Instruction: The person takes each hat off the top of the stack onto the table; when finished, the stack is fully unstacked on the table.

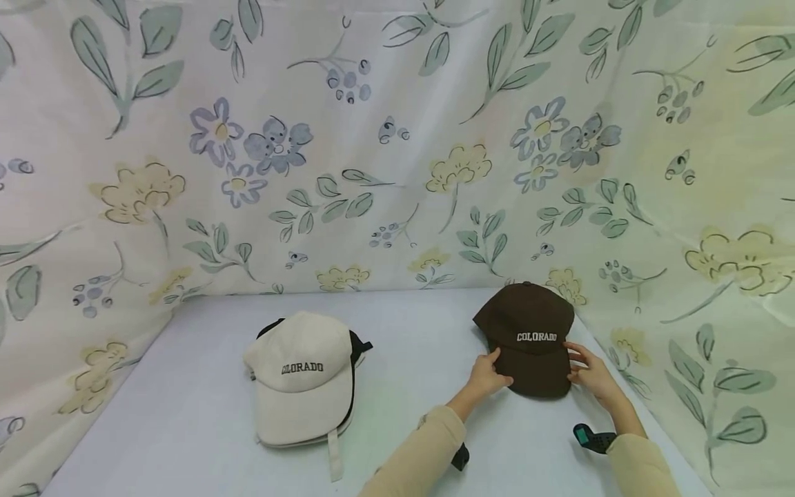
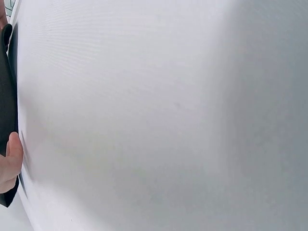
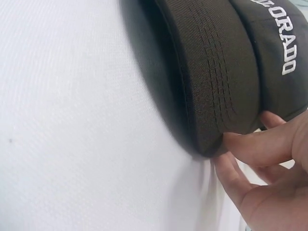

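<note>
A dark brown baseball cap with "COLORADO" in white letters sits at the back right of the white table, its brim facing the person. At the brim's left side, my left hand grips the edge; in the left wrist view only some fingers and the cap's dark side show at the margin. My right hand pinches the opposite side of the brim. The right wrist view shows that hand with its thumb against the brim's corner and fingers beyond it, while the brim's front edge stands slightly above the table.
Left of centre lies a cream cap with dark "COLORADO" lettering, stacked over other headwear whose black parts and a second brim edge peek out. A pale strap hangs from it. Floral cloth walls the table's back and sides.
</note>
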Demonstrator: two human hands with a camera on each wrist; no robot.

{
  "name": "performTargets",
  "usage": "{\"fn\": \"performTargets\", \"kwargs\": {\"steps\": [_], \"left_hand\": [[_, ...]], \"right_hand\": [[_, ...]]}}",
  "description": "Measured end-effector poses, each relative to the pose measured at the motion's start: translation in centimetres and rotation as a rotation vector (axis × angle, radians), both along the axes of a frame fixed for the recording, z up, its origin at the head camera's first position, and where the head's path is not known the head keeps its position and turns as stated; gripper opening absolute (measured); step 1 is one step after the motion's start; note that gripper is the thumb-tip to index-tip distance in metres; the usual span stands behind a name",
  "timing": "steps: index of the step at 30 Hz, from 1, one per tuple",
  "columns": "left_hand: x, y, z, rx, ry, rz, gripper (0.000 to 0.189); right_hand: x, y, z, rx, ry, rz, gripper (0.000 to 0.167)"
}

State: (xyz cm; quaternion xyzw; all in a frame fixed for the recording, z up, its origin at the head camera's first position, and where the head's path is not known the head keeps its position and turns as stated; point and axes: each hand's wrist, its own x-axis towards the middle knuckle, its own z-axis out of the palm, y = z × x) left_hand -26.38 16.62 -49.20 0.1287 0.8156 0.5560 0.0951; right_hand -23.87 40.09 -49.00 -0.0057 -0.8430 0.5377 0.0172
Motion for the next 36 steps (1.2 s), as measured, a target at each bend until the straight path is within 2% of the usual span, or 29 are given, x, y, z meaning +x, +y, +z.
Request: {"fn": "performTargets", "kwargs": {"steps": [1,2,5,8,9,12,16,19,21,22,25,28,29,32,36], "left_hand": [[-0.2,0.1,-0.3,0.008,-0.001,-0.005,0.065],[-0.8,0.3,-1.7,0.024,0.042,-0.017,0.064],[-1.0,0.5,-2.6,0.032,0.058,-0.032,0.065],[-0.5,0.4,-2.1,0.027,0.020,-0.029,0.063],[0.2,0.1,-0.8,0.020,-0.037,-0.014,0.063],[1.0,-0.1,0.3,0.004,-0.070,0.012,0.058],[1.0,0.0,0.6,-0.053,-0.059,0.010,0.054],[0.4,0.0,0.0,-0.080,-0.057,-0.022,0.057],[-0.1,-0.2,-0.5,-0.066,-0.053,-0.048,0.059],[-0.9,0.0,-1.9,-0.043,-0.005,-0.069,0.058],[-1.6,-0.4,-2.6,-0.004,0.019,-0.096,0.057],[-1.5,-1.5,-1.5,0.050,-0.014,-0.098,0.053],[-0.8,-2.3,0.2,0.057,-0.071,-0.088,0.053],[-0.4,-4.1,1.8,0.106,-0.074,-0.101,0.046],[-0.8,-6.4,3.0,0.130,-0.036,-0.134,0.042]], "right_hand": [[0.0,0.0,-0.1,0.000,-0.001,0.000,0.068],[0.0,0.0,-0.1,-0.001,-0.001,0.003,0.068],[0.1,0.0,-0.3,0.000,-0.007,0.001,0.067],[0.2,0.0,-0.5,0.007,-0.015,0.003,0.068],[0.2,0.0,-0.6,0.012,-0.018,0.004,0.067],[0.3,0.0,-0.7,0.014,-0.030,0.004,0.068],[0.2,-0.1,-0.6,0.048,-0.050,0.011,0.069],[0.2,-0.1,-0.4,0.089,-0.057,0.013,0.067],[0.2,0.0,-0.3,0.117,-0.056,0.009,0.065],[0.3,0.1,-0.2,0.137,-0.053,0.005,0.064],[0.5,0.2,0.0,0.178,-0.038,-0.019,0.058],[0.7,0.4,0.4,0.200,-0.018,-0.030,0.056],[0.7,0.4,0.6,0.196,-0.015,-0.032,0.055],[0.8,0.4,1.2,0.188,0.000,-0.011,0.056],[0.8,-0.1,2.3,0.186,0.023,0.025,0.053]]}}
